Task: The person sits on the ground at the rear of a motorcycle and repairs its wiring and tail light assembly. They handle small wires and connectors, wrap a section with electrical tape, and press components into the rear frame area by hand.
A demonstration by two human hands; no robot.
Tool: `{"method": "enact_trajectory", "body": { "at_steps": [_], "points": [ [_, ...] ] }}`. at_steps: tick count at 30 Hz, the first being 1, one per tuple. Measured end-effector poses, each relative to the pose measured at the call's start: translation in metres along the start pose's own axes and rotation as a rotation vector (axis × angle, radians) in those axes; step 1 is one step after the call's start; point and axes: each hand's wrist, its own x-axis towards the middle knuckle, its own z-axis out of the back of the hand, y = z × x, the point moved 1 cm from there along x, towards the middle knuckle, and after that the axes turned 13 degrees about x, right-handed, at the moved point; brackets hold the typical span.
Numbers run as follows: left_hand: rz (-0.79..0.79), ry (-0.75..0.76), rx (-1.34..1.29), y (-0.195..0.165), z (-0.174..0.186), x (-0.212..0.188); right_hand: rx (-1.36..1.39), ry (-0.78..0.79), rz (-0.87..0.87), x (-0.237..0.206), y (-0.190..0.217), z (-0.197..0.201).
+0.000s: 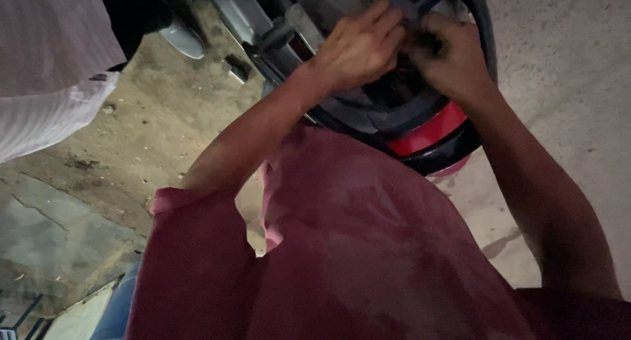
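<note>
Both hands are working at the tail of a scooter [394, 110] standing on a rough concrete floor [565, 70], dimly lit, with cracks and small grit showing toward its left edge. The left hand [358, 47] is curling its fingers over a dark part near the top edge of the scooter's rear bodywork, just above the red tail light [430, 131], while the right hand [447, 57] is touching it with fingers pressed together around something too dark to make out. A person in a pale striped garment [46, 64] is standing at the upper left corner.
</note>
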Motion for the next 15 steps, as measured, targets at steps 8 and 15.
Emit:
{"method": "enact_trajectory", "body": {
  "at_steps": [8,15],
  "points": [
    [0.758,0.468,-0.149,-0.042,-0.002,0.024,-0.202,0.081,0.118,0.004,0.006,0.005],
    [0.211,0.122,-0.053,-0.024,0.029,0.016,-0.083,0.071,0.072,0.002,0.003,0.009]
  ]
}}
